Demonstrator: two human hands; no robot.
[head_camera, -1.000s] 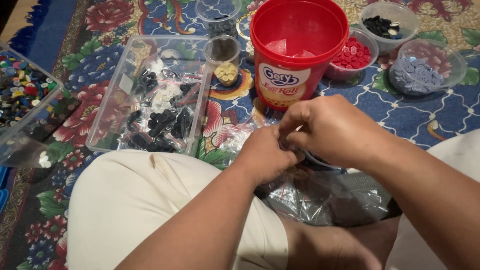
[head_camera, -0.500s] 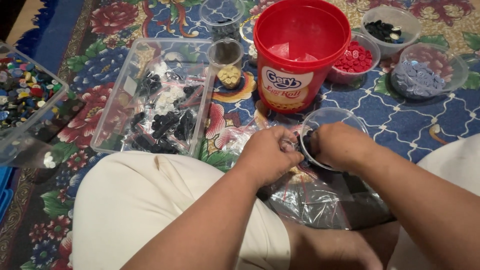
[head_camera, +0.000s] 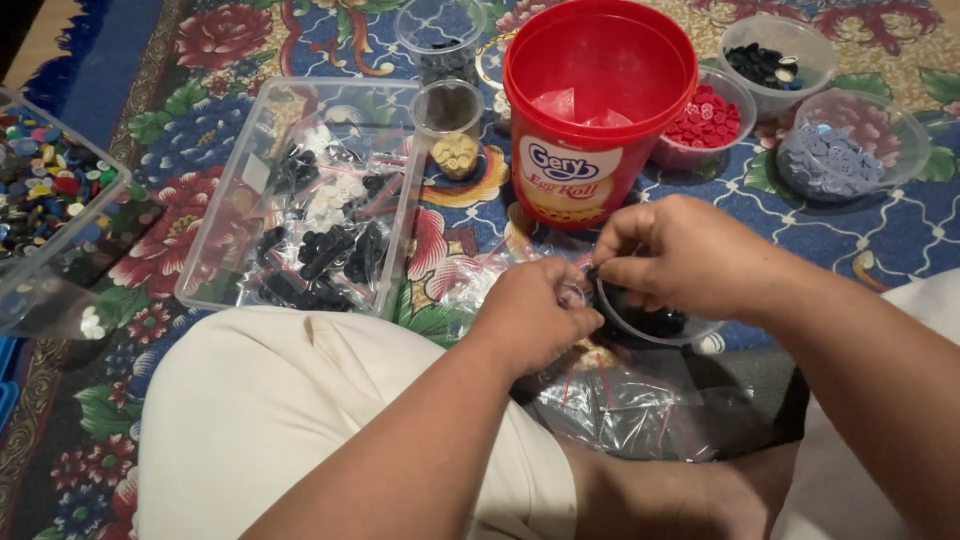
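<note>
Head view: left hand and right hand pinch a small dark button over clear cup; fumbling could drop it onto crinkled bags.

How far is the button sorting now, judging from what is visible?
Done: red buttons, lilac buttons and dark buttons sit in separate bowls. In hand: left hand and right hand meet over a clear cup of dark buttons. Left: the mixed tray.

Even, bright light; sharp, soft shadows underneath.
</note>
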